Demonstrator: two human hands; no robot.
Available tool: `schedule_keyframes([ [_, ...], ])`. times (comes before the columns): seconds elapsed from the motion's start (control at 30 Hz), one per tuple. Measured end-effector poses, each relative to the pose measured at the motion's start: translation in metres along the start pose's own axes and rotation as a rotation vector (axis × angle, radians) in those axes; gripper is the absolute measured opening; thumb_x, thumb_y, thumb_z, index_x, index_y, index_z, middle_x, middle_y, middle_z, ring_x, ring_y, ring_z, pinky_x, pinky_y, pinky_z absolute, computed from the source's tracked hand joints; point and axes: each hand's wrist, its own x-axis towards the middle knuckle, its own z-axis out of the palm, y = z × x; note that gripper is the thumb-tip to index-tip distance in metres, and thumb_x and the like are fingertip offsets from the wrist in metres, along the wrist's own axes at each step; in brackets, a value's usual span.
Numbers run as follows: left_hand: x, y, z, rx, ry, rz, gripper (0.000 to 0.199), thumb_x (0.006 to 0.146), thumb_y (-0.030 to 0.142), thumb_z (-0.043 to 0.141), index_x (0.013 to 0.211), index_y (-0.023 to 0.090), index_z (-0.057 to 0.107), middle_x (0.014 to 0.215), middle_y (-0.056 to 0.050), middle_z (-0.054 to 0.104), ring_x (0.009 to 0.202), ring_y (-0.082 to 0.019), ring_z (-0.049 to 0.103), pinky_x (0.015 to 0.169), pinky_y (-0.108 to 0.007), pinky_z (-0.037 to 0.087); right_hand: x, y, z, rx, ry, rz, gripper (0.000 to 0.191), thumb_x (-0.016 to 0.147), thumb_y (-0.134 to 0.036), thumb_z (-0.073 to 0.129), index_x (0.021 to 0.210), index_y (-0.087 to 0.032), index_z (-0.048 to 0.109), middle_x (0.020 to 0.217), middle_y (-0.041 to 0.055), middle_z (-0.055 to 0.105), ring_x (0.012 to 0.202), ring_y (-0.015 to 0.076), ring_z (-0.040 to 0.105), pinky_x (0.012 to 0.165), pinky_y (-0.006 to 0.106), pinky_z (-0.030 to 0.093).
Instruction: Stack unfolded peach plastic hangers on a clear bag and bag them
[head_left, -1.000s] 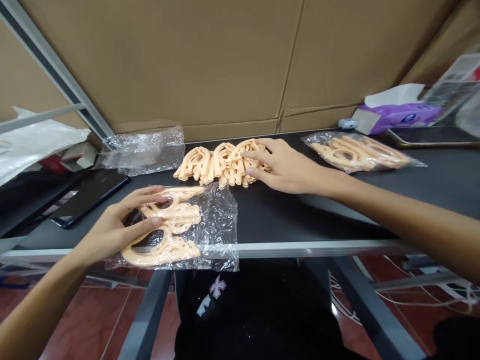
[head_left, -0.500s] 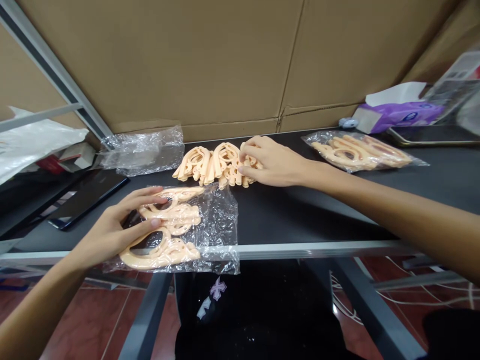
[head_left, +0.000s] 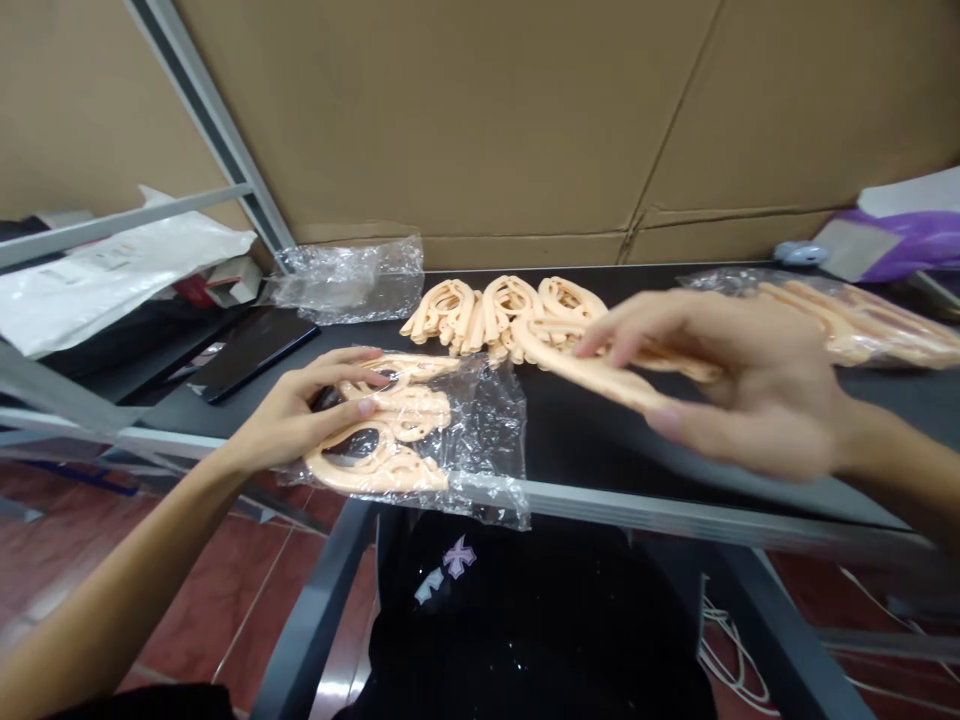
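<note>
My left hand [head_left: 304, 405] grips the closed end of a clear plastic bag [head_left: 491, 430], fingers and thumb over it. Inside lie peach plastic folding hangers [head_left: 375, 470], side by side. The bag overhangs the table's front edge, its loose end toward the right. My right hand [head_left: 742, 385], blurred by motion, holds one peach folding hanger [head_left: 592, 375] between thumb and fingers, above the table and right of the bag. Behind it, a row of stacked folding hangers [head_left: 457, 315] lies on the black tabletop.
Another filled bag of hangers [head_left: 862, 320] lies at the right, partly behind my right hand. A crumpled clear bag [head_left: 352, 280] is at the back left, near a dark phone [head_left: 251, 350]. Purple tissue packaging [head_left: 911, 245] sits back right. Cardboard [head_left: 480, 130] walls the rear.
My right hand has come away from the stacked hangers toward the right and nearer me, with one hanger in it. My left hand stays on the bag. The view has shifted.
</note>
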Motion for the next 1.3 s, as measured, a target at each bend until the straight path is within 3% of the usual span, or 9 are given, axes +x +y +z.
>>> schedule_keyframes([
  [0.17,-0.001,0.0,0.001,-0.044,0.011,-0.008,0.041,0.086,0.061,0.08,0.108,0.027,0.084,0.152,-0.011,0.066,0.142,-0.036,0.061,0.126,-0.055,0.043,-0.015,-0.02,0.026,0.203,-0.203,-0.187,0.04,0.074,-0.015,0.062,0.112,-0.028,0.059,0.11,0.0059,0.076,0.095,0.0227,0.073,0.08,0.038,0.06],
  [0.4,0.0,0.0,0.002,-0.043,0.03,-0.013,0.04,0.087,0.061,0.078,0.109,0.028,0.085,0.151,-0.01,0.067,0.143,-0.035,0.06,0.127,-0.054,0.042,0.009,-0.026,0.057,0.301,-0.303,-0.321,0.033,0.068,-0.016,0.055,0.1,-0.026,0.054,0.096,0.0064,0.072,0.086,0.0216,0.068,0.077,0.039,0.059],
  [0.57,0.0,-0.007,0.002,-0.063,0.032,0.006,0.034,0.09,0.054,0.077,0.115,0.031,0.084,0.151,-0.007,0.066,0.144,-0.034,0.059,0.128,-0.053,0.041,0.014,-0.031,0.064,0.307,-0.285,-0.448,0.033,0.067,-0.015,0.055,0.099,-0.025,0.055,0.092,0.0071,0.07,0.083,0.0219,0.067,0.075,0.04,0.059],
  [0.8,0.0,-0.005,0.002,-0.039,0.028,0.006,0.043,0.09,0.058,0.076,0.123,0.03,0.081,0.153,-0.008,0.066,0.146,-0.034,0.057,0.129,-0.056,0.039,0.015,-0.022,0.062,0.257,-0.25,-0.448,0.036,0.069,-0.016,0.055,0.103,-0.026,0.05,0.095,0.0069,0.07,0.085,0.0215,0.067,0.075,0.04,0.059],
  [1.1,0.0,-0.006,0.001,-0.01,-0.005,0.044,0.047,0.093,0.059,0.071,0.128,0.028,0.08,0.154,-0.009,0.065,0.148,-0.035,0.056,0.128,-0.054,0.04,0.042,-0.003,0.088,0.219,-0.242,-0.542,0.025,0.077,-0.022,0.053,0.101,-0.025,0.048,0.091,0.0053,0.067,0.089,0.0213,0.066,0.08,0.041,0.058],
  [1.3,0.0,-0.011,0.001,-0.002,-0.01,0.074,0.047,0.095,0.057,0.07,0.13,0.028,0.079,0.153,-0.01,0.065,0.146,-0.035,0.056,0.127,-0.054,0.042,0.043,0.006,0.1,0.233,-0.106,-0.639,0.033,0.078,-0.019,0.056,0.111,-0.02,0.054,0.091,0.0061,0.069,0.091,0.0229,0.068,0.085,0.045,0.058],
])
